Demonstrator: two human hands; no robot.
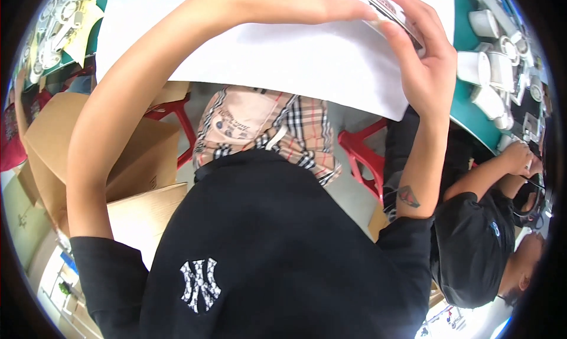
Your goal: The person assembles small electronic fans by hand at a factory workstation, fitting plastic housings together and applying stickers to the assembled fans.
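Note:
Over the white sheet [307, 61], at the upper edge of the view, I hold a small flat box-like package [387, 9], white with coloured print and a dark side. It is tilted, and part of it is cut off by the frame. My left hand [283, 1] reaches in with the thumb pressed on its near edge; the other fingers are mostly out of sight. My right hand [425, 52] grips its right end, thumb in front and fingers bent behind.
White cylindrical parts [487, 67] crowd the green table [472, 126] at right, where a co-worker [478, 244] handles something small. More white parts [56, 31] lie at upper left. Cardboard boxes [53, 132], red stools [360, 153] and a checked cloth [307, 120] are nearer my body.

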